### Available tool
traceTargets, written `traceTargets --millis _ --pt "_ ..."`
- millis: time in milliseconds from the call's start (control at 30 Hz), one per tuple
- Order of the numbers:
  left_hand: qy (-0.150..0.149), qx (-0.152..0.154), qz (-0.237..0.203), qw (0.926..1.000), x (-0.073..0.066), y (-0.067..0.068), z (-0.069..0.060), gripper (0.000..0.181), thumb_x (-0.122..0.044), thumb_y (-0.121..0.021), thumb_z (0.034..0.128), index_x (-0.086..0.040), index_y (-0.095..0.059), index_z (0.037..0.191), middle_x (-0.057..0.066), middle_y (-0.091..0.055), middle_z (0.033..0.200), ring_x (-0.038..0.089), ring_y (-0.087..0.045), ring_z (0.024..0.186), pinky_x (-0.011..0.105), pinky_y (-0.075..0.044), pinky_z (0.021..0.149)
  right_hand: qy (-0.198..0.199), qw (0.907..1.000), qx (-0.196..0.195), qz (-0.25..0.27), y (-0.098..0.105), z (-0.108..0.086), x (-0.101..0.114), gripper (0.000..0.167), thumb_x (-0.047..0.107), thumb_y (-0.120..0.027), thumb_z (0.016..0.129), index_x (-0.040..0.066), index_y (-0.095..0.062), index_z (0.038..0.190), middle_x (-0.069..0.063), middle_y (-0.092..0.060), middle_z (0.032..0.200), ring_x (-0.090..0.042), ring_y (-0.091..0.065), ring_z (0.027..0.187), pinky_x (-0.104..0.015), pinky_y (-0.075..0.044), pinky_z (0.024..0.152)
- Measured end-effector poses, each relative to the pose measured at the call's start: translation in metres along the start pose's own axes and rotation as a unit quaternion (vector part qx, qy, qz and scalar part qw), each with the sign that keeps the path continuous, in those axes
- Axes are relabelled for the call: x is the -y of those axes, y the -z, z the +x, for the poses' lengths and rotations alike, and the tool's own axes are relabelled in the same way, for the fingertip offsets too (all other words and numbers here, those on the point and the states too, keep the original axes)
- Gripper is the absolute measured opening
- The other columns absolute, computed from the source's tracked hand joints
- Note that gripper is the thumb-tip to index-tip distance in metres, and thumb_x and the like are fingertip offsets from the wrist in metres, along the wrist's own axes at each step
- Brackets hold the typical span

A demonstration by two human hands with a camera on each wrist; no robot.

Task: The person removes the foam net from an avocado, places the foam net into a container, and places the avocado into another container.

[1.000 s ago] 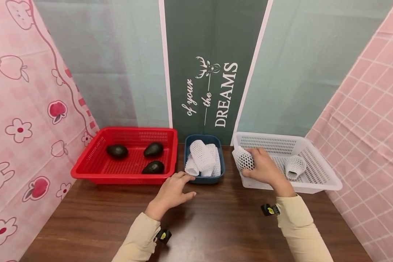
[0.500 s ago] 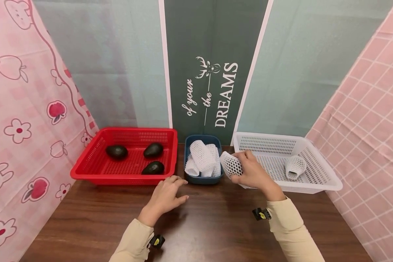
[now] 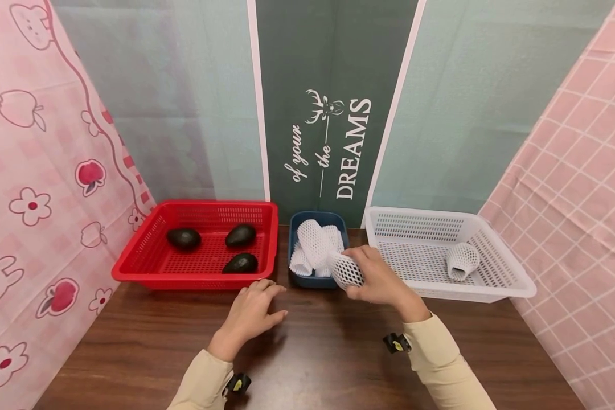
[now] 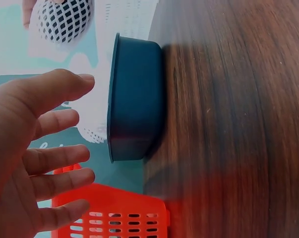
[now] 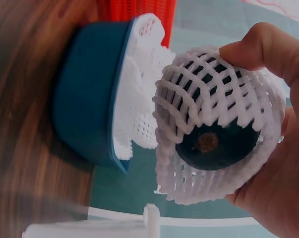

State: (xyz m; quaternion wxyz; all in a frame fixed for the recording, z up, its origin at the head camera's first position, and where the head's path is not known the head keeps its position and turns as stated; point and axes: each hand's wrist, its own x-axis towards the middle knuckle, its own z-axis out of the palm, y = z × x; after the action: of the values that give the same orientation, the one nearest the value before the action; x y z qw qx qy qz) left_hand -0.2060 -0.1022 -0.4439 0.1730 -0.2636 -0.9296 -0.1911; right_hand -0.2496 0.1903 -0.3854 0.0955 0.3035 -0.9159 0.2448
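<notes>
The right hand [image 3: 378, 279] has brought the avocado [image 5: 223, 148], gripped in its net [image 5: 194, 94], leftward from the white basket [image 3: 415, 222] to the near right corner of the blue box [image 3: 311, 282], so one netted item [image 3: 463, 259] remains in the basket; the left hand [image 3: 250, 313] holds nothing, fingers loose over the bench [image 3: 318, 347]

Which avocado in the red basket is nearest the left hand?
The front-right avocado, by the near wall of the red basket; the left one and the back-right one lie farther from the left hand.
</notes>
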Motion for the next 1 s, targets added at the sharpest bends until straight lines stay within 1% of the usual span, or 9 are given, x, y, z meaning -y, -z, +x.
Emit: traceTargets --millis 133,300,400,533,700,1000 --pt "0.004 -0.002 0.006 1.0 0.003 0.0 -0.003 0.04 -0.031 -0.077 0.0708 -0.011 -0.067 0.104 0.006 -0.06 0.101 0.025 -0.056 0.09 0.041 -0.044 0.07 0.02 0.9998 -0.001 -0.003 -0.006 0.001 0.005 0.065 0.022 -0.075 0.058 0.008 -0.053 0.118 -0.008 -0.049 0.106 -0.024 -0.042 0.094 -0.037 -0.042 0.075" --pt "0.011 -0.004 0.016 0.9998 0.007 0.0 -0.009 0.04 -0.03 -0.078 0.0702 -0.011 -0.067 0.103 0.004 -0.06 0.1 0.024 -0.056 0.089 0.04 -0.044 0.069 0.035 0.999 0.018 -0.022 -0.017 0.001 0.01 0.064 0.022 -0.074 0.059 0.01 -0.053 0.118 -0.007 -0.048 0.105 -0.023 -0.042 0.095 -0.037 -0.041 0.077" --pt "0.017 -0.001 0.014 0.9998 0.01 0.001 -0.012 0.039 -0.03 -0.078 0.0704 -0.011 -0.067 0.103 0.004 -0.059 0.1 0.024 -0.056 0.089 0.041 -0.044 0.069 0.041 0.9981 0.03 -0.035 -0.023 0.001 0.012 0.064 0.024 -0.075 0.06 0.012 -0.052 0.118 -0.005 -0.048 0.104 -0.022 -0.042 0.095 -0.036 -0.041 0.078" --pt "0.026 0.004 0.006 0.9996 0.013 0.0 -0.018 0.039 -0.029 -0.078 0.0701 -0.011 -0.067 0.102 0.004 -0.059 0.1 0.025 -0.056 0.089 0.041 -0.044 0.07 0.054 0.9973 0.03 -0.041 -0.03 0.0 0.015 0.064 0.024 -0.076 0.059 0.012 -0.052 0.117 -0.004 -0.049 0.105 -0.022 -0.043 0.094 -0.037 -0.041 0.078" --pt "0.035 0.009 0.004 0.9993 0.018 -0.003 -0.023 0.039 -0.03 -0.079 0.0698 -0.012 -0.067 0.102 0.005 -0.059 0.1 0.025 -0.056 0.089 0.042 -0.044 0.069 0.084 0.9954 0.023 -0.038 -0.037 0.0 0.016 0.063 0.022 -0.075 0.058 0.012 -0.053 0.117 -0.006 -0.049 0.104 -0.025 -0.046 0.094 -0.038 -0.042 0.077" --pt "0.075 0.02 0.014 0.9968 0.03 -0.003 -0.031 0.041 -0.029 -0.08 0.0686 -0.012 -0.067 0.103 0.005 -0.06 0.098 0.026 -0.057 0.09 0.044 -0.045 0.069 0.106 0.9929 0.027 -0.045 -0.053 0.0 0.02 0.065 0.02 -0.076 0.058 0.012 -0.053 0.118 -0.005 -0.049 0.104 -0.023 -0.048 0.093 -0.041 -0.043 0.077"
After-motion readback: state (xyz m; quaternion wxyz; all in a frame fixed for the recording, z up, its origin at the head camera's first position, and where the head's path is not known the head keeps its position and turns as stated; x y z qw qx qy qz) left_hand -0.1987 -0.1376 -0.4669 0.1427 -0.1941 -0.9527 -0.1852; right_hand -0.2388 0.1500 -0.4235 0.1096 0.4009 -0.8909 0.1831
